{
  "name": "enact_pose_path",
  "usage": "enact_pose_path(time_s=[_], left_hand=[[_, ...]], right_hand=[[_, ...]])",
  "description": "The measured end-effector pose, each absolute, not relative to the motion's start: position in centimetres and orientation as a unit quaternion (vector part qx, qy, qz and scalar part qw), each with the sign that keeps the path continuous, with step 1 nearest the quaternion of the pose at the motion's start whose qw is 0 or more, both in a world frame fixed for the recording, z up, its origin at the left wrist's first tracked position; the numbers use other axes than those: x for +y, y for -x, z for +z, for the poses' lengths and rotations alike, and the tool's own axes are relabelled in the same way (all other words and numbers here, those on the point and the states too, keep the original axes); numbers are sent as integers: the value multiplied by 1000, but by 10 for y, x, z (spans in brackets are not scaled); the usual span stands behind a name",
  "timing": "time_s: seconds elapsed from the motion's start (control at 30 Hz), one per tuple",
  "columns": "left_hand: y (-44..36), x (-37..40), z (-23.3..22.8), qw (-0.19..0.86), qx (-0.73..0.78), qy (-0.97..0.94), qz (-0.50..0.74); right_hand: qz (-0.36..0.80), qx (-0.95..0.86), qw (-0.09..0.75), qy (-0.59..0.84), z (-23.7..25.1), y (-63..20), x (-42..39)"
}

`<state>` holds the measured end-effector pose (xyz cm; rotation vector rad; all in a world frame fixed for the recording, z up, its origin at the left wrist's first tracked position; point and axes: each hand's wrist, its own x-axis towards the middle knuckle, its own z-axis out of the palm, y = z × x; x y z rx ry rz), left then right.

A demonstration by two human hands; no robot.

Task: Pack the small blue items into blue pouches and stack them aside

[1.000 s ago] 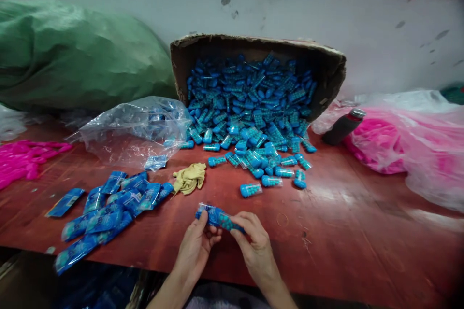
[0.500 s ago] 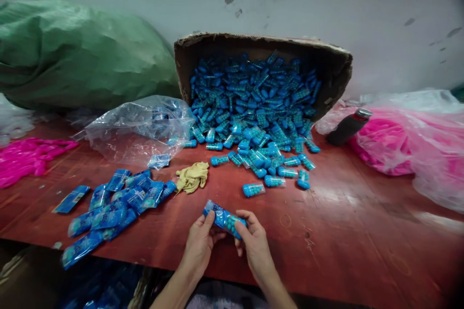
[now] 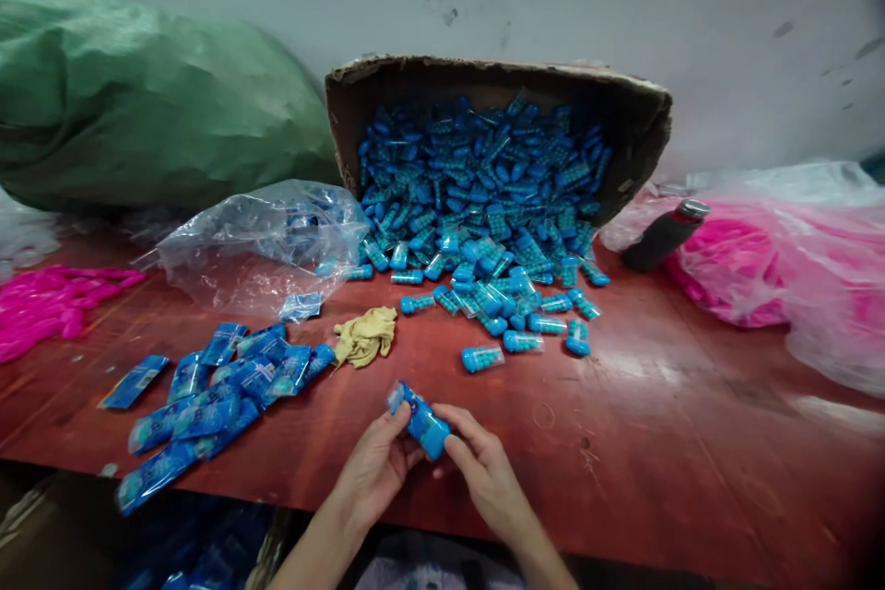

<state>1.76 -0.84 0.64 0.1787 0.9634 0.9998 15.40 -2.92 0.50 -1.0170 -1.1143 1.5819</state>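
Both hands hold one blue capsule in a clear wrapper (image 3: 421,421) just above the near edge of the red table (image 3: 664,442). My left hand (image 3: 373,470) grips its left end and my right hand (image 3: 480,466) grips its right end. A heap of wrapped blue packets (image 3: 214,396) lies to the left of my hands. Several loose blue capsules (image 3: 498,313) spill from a tipped cardboard box (image 3: 622,111) at the back.
A crumpled yellow cloth (image 3: 366,334) lies in front of a clear plastic bag (image 3: 263,244). A green sack (image 3: 138,101) fills the back left. Pink pieces (image 3: 48,304) lie at far left. Pink bags (image 3: 781,267) and a dark bottle (image 3: 664,235) sit at right.
The capsule has turned in my hands, its near end now pointing more toward me. My hands have drawn slightly closer together around it.
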Motion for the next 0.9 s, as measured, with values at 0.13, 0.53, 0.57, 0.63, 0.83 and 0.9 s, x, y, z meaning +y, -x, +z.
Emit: enact_pose_path(time_s=[0.13, 0.53, 0.57, 0.63, 0.83, 0.9], left_hand=[[-11, -8, 6, 788, 419, -77, 444], [-4, 0, 12, 864, 320, -138, 363], [-6, -2, 12, 862, 323, -132, 368], [-9, -5, 10, 859, 329, -118, 375], [-11, -9, 6, 847, 347, -93, 392], [-13, -9, 8, 837, 359, -93, 403]], right_hand=[[656, -423, 477, 404, 0, -162, -20], [611, -531, 441, 387, 13, -170, -15], [621, -524, 438, 385, 13, -170, -15], [644, -504, 431, 381, 11, -171, -15], [674, -476, 428, 368, 8, -169, -15], [670, -480, 430, 369, 8, -169, -14]])
